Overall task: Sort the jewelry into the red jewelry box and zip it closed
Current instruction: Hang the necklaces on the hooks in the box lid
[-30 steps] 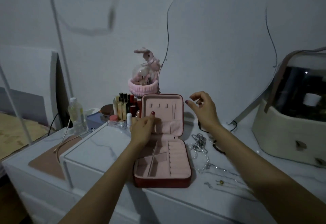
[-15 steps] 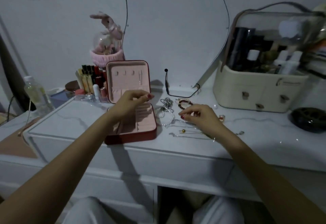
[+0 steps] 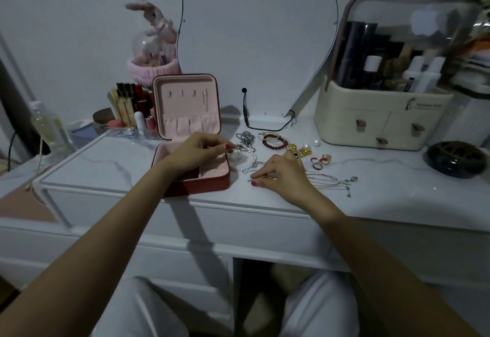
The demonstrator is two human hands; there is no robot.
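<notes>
The red jewelry box (image 3: 201,187) lies open on the white dresser, its pink-lined lid (image 3: 187,106) standing upright. My left hand (image 3: 197,151) hovers over the box's right side, its curled fingertips pinching the near end of a silver chain (image 3: 246,138). My right hand (image 3: 281,175) rests on the tabletop to the right of the box and pinches a thin necklace with a gold bead (image 3: 269,176). Loose jewelry lies beyond: a pearl strand (image 3: 249,163), a dark red bead bracelet (image 3: 274,142), rings (image 3: 320,161), gold pieces (image 3: 298,149) and thin chains (image 3: 331,180).
A cream cosmetics case (image 3: 381,122) with a clear lid stands at back right, a dark round dish (image 3: 456,159) beside it. Lipsticks (image 3: 130,108), a pink bunny dome (image 3: 153,53) and a bottle (image 3: 50,127) crowd the back left. A black cable (image 3: 246,116) lies behind the jewelry.
The view swung right and down. My left hand moved from the lid's pocket to the box's right edge. My right hand dropped from mid-air to the thin necklace on the table.
</notes>
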